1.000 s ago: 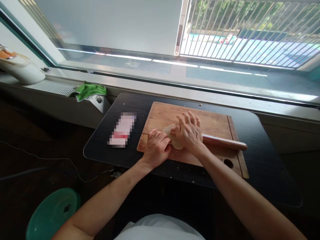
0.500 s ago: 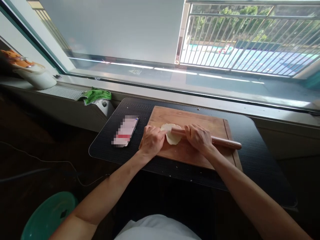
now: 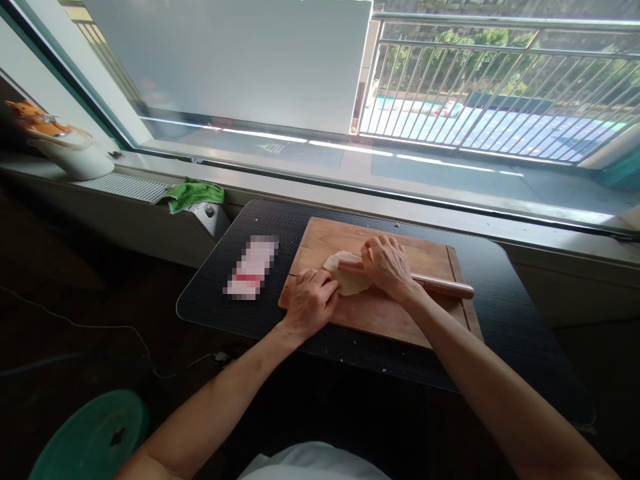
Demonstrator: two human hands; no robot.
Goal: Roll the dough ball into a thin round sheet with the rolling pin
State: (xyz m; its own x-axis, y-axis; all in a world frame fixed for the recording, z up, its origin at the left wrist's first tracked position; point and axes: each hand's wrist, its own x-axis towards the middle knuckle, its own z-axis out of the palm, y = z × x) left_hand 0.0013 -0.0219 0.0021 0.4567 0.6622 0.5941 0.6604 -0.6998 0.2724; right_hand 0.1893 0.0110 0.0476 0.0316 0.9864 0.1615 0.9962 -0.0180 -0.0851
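A thin, pale round of dough lies on the wooden cutting board. My left hand is closed at its lower left edge, the fingertips pinching the rim. My right hand wraps over a brown wooden rolling pin. The pin's left end rests on the dough, while its other end reaches past the board's right side. My right palm and fingers hide the middle of the pin.
The board sits on a black table with a blurred phone to the left. Behind are a window ledge and a green cloth. A green basin is on the floor at lower left. Crumbs dot the table's front edge.
My right hand has slid a little left and away from me along the pin. My left hand has shifted slightly nearer me at the dough's edge, and more of the round shows.
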